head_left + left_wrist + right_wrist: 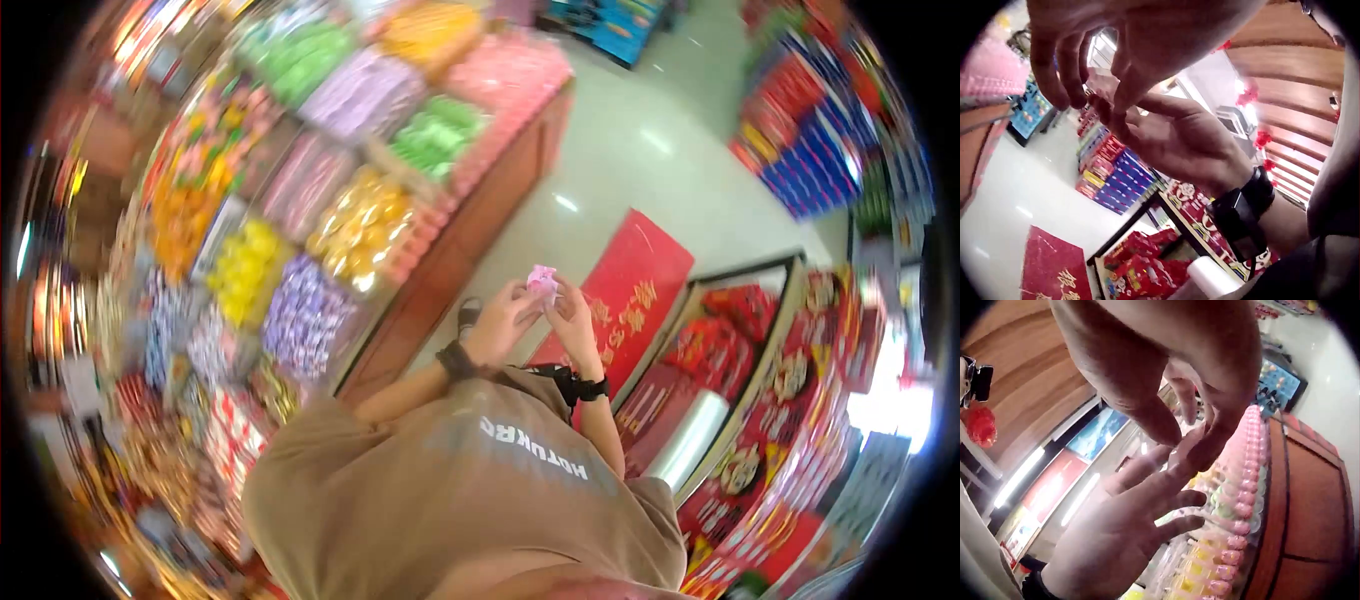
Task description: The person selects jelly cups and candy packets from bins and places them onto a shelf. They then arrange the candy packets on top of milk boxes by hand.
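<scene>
Above pale floor (620, 125), a pink packet (541, 278) is pinched by left hand (497, 326) and right hand (573, 322); probably light, soft, best edge-held.

Downward head view, close wrist views — hands (496, 326) (572, 322) in all

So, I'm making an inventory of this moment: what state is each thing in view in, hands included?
Pink item: held up; wrapped or not, too blurred to tell
Left hand: pinching the pink item
Right hand: pinching it too
Wristbands: worn, one on each wrist
Mat: lying flat
Counter: loaded
Blue boxes: stacked
Red packets: piled
</scene>
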Available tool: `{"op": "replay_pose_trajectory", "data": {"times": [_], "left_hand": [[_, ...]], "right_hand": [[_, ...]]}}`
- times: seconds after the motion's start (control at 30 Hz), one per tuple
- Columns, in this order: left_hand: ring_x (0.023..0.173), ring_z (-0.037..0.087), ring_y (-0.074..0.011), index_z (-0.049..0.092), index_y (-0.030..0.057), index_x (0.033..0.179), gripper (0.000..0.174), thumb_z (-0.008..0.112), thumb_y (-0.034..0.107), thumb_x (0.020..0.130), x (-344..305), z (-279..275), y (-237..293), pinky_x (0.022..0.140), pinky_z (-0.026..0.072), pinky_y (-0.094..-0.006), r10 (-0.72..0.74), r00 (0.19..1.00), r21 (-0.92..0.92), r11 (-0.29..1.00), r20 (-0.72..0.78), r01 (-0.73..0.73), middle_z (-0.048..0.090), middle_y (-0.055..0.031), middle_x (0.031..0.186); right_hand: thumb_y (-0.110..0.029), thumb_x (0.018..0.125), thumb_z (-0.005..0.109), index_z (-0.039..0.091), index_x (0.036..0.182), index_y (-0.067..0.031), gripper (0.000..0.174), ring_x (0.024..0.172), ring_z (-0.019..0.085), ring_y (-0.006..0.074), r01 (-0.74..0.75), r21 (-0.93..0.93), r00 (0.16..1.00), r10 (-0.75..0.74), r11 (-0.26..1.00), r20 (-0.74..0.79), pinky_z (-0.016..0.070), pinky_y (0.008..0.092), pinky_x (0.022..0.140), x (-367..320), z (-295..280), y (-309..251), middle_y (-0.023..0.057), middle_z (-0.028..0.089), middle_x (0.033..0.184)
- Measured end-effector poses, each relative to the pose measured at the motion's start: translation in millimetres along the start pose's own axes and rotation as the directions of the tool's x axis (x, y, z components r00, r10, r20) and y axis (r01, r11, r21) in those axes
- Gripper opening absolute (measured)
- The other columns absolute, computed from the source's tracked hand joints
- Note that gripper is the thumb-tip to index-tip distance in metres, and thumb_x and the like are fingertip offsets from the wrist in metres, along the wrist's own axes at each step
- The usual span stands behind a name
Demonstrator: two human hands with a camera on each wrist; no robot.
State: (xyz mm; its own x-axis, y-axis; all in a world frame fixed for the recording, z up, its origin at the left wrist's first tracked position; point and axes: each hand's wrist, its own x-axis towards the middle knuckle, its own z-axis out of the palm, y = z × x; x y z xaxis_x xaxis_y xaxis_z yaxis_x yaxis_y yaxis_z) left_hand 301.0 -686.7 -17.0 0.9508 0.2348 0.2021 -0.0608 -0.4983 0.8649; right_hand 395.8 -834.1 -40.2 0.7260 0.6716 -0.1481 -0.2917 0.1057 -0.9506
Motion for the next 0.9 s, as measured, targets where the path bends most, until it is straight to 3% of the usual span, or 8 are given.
{"op": "replay_pose_trajectory", "data": {"times": [0.07, 0.13, 0.2, 0.33, 0.63, 0.73, 0.87, 0.9], "left_hand": [[0.110, 0.066, -0.0299, 0.067, 0.0067, 0.127, 0.036, 0.070, 0.005, 0.091, -8.5, -20.7, -49.7, 0.090, 0.0544, -0.0369, -0.164, 0.976, -0.273, 0.955, -0.146, 0.120, 0.061, -0.0146, 0.122], [0.107, 0.067, -0.0294, 0.068, 0.0070, 0.125, 0.036, 0.072, 0.005, 0.089, -7.1, -54.5, -59.5, 0.089, 0.0543, -0.0368, -0.173, 0.951, -0.224, 0.968, -0.257, 0.116, 0.061, -0.0137, 0.122], [0.104, 0.067, -0.0287, 0.070, 0.0071, 0.123, 0.035, 0.073, 0.006, 0.088, -7.8, -101.9, -54.5, 0.087, 0.0541, -0.0370, -0.022, 0.947, 0.188, 0.978, -0.321, 0.086, 0.062, -0.0131, 0.121], [0.100, 0.066, -0.0305, 0.070, 0.0082, 0.124, 0.035, 0.072, 0.007, 0.088, -2.8, -172.8, -82.2, 0.085, 0.0535, -0.0370, -0.054, 0.882, 0.126, 0.984, -0.468, 0.127, 0.063, -0.0133, 0.120], [0.103, 0.065, -0.0341, 0.070, 0.0117, 0.126, 0.039, 0.070, 0.010, 0.087, 15.3, -328.4, -185.5, 0.086, 0.0533, -0.0412, -0.001, 0.666, 0.298, 0.893, -0.746, 0.336, 0.065, -0.0144, 0.118], [0.104, 0.064, -0.0352, 0.070, 0.0111, 0.123, 0.037, 0.070, 0.015, 0.086, 26.9, -360.6, -230.9, 0.087, 0.0524, -0.0442, -0.032, 0.630, 0.281, 0.877, -0.776, 0.390, 0.066, -0.0134, 0.115], [0.106, 0.064, -0.0358, 0.073, 0.0131, 0.118, 0.032, 0.070, 0.017, 0.086, 47.0, -392.8, -270.0, 0.089, 0.0526, -0.0447, -0.066, 0.591, 0.304, 0.809, -0.804, 0.504, 0.068, -0.0145, 0.115], [0.107, 0.064, -0.0362, 0.073, 0.0137, 0.119, 0.032, 0.069, 0.017, 0.087, 51.8, -400.6, -279.4, 0.089, 0.0534, -0.0442, -0.041, 0.599, 0.352, 0.776, -0.800, 0.523, 0.069, -0.0156, 0.116]], "right_hand": [[0.006, 0.093, 0.057, 0.048, 0.145, -0.0007, 0.053, 0.115, 0.063, 0.0174, 0.002, -0.083, 0.987, 0.011, 0.997, 0.158, 0.0524, 0.0309, 0.095, 37.1, 28.1, 13.5, 0.0135, 0.062, 0.130], [0.005, 0.093, 0.058, 0.053, 0.143, -0.0023, 0.051, 0.107, 0.063, 0.0151, 0.022, -0.225, 0.970, 0.033, 0.974, 0.240, 0.0536, 0.0301, 0.090, 63.7, 55.4, 16.3, 0.0123, 0.064, 0.123], [0.003, 0.093, 0.059, 0.057, 0.141, -0.0047, 0.048, 0.093, 0.059, 0.0130, 0.098, -0.351, 0.963, 0.000, 0.931, 0.271, 0.0531, 0.0292, 0.080, 88.0, 96.1, 11.3, 0.0104, 0.063, 0.111], [-0.003, 0.094, 0.061, 0.058, 0.140, -0.0045, 0.045, 0.084, 0.056, 0.0146, 0.364, -0.408, 0.901, -0.206, 0.837, 0.382, 0.0510, 0.0298, 0.072, 139.9, 180.9, 4.2, 0.0103, 0.060, 0.105], [-0.008, 0.093, 0.062, 0.051, 0.140, 0.0046, 0.050, 0.109, 0.063, 0.0404, 0.670, -0.440, 0.669, -0.230, 0.597, 0.707, 0.0521, 0.0414, 0.092, 285.8, 357.2, 24.9, 0.0279, 0.060, 0.124], [-0.010, 0.092, 0.063, 0.048, 0.139, 0.0081, 0.053, 0.115, 0.061, 0.0438, 0.741, -0.395, 0.581, -0.223, 0.543, 0.782, 0.0492, 0.0460, 0.097, 343.7, 393.5, 50.6, 0.0296, 0.059, 0.128], [-0.013, 0.089, 0.063, 0.048, 0.141, 0.0043, 0.057, 0.125, 0.055, 0.0440, 0.608, -0.458, 0.645, -0.066, 0.649, 0.762, 0.0451, 0.0461, 0.104, 403.8, 425.2, 91.8, 0.0294, 0.061, 0.128], [-0.011, 0.089, 0.061, 0.051, 0.138, 0.0037, 0.052, 0.124, 0.055, 0.0435, 0.734, -0.480, 0.597, -0.121, 0.481, 0.793, 0.0455, 0.0461, 0.104, 425.2, 430.6, 110.7, 0.0284, 0.061, 0.128]]}}
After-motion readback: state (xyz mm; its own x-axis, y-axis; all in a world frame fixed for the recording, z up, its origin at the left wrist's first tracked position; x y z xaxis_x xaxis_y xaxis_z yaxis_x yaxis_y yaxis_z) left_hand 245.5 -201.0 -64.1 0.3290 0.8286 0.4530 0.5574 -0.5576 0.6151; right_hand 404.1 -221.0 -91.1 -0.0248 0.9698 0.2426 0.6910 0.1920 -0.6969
